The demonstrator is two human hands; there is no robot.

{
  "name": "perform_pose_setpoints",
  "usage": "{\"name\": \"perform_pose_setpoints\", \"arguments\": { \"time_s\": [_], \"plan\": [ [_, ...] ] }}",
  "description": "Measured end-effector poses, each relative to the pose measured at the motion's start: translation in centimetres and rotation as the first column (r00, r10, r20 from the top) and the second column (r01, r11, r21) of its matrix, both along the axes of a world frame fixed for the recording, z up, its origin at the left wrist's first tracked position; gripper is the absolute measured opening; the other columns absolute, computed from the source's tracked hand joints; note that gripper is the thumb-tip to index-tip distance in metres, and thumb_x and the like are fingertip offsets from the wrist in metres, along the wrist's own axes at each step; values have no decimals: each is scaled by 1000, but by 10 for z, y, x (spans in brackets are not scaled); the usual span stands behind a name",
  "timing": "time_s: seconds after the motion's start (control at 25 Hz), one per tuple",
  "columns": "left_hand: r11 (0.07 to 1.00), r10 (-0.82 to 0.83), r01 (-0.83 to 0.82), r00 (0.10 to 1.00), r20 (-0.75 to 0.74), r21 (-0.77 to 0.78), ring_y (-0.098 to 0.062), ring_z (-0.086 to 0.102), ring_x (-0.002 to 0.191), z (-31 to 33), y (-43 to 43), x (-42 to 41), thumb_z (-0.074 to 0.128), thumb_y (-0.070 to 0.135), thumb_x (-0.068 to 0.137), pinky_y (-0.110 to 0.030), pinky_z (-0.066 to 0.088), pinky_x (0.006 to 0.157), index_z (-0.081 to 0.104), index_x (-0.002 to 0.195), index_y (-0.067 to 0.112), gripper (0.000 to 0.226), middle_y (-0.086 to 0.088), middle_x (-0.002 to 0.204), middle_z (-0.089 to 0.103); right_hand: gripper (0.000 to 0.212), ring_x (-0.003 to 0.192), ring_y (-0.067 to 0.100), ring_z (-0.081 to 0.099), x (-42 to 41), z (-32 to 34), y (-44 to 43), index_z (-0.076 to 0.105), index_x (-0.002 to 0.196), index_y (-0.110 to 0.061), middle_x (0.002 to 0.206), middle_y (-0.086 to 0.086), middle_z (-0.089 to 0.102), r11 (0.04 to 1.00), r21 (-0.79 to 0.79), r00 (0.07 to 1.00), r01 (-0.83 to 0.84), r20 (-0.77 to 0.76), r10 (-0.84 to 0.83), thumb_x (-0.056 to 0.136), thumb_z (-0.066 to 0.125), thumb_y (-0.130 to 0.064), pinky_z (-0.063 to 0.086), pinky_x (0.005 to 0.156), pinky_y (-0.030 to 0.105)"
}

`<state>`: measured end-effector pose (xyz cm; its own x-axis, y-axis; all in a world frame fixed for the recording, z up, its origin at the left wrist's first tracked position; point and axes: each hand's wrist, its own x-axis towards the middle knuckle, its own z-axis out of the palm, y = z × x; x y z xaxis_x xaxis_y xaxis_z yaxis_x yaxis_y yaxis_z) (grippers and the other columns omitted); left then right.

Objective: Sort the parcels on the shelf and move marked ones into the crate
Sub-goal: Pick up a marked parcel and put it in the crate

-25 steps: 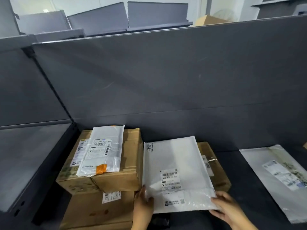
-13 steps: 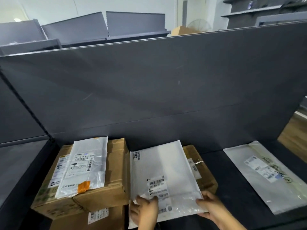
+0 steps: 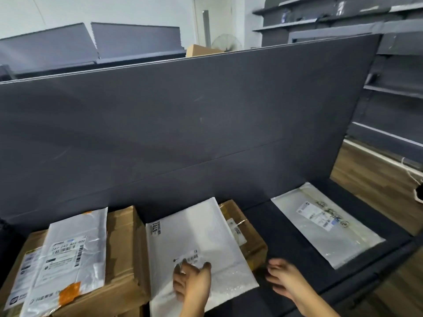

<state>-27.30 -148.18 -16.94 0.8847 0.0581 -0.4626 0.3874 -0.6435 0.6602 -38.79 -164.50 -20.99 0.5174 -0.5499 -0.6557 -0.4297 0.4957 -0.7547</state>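
Observation:
A white mailer bag (image 3: 194, 239) lies on a small cardboard box (image 3: 248, 236) in the middle of the dark shelf (image 3: 281, 225). My left hand (image 3: 192, 282) rests flat on the mailer's near part, over its label, fingers spread. To the right of the mailer my right hand (image 3: 283, 280) hovers over the shelf, holding nothing. On the left, a grey mailer with an orange sticker (image 3: 68, 255) lies on a large cardboard box (image 3: 124, 252). Another clear-white mailer (image 3: 325, 223) lies flat at the right. No crate is in view.
A tall dark back panel (image 3: 183, 124) stands behind the parcels. The shelf's right end (image 3: 393, 243) borders a wooden floor (image 3: 375, 184). More dark shelving (image 3: 393, 88) stands at the far right. A cardboard box (image 3: 201, 50) and a fan show beyond the panel.
My right hand has let go of the white mailer's corner and moved right of it. My left hand slid up onto the mailer's label. The view has turned to the right.

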Motion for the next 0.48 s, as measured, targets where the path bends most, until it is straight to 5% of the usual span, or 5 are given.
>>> {"name": "perform_pose_setpoints", "arguments": {
  "time_s": [0.28, 0.48],
  "plan": [
    [966, -259, 260, 963, 70, -12, -31, 10, 142, 20, -67, -20, 53, 27, 89, -41, 10, 117, 22, 144, 14, 65, -12, 152, 14, 23, 96, 25, 60, -78, -9, -41, 52, 116, -11, 116, 10, 58, 978, -1, 978, 209, -7, -209, 94, 52, -14, 45, 67, 30],
    [874, -485, 487, 872, 66, -6, -33, 1, 145, 22, -138, -60, 49, 29, 91, -42, 5, 119, 11, 148, 9, 72, -17, 156, 3, 20, 101, 29, 55, -166, -12, -82, 51, 115, -10, 116, 9, 54, 898, 26, 899, 439, -22, -438, 95, 50, -11, 39, 93, 40]
  ]
}}
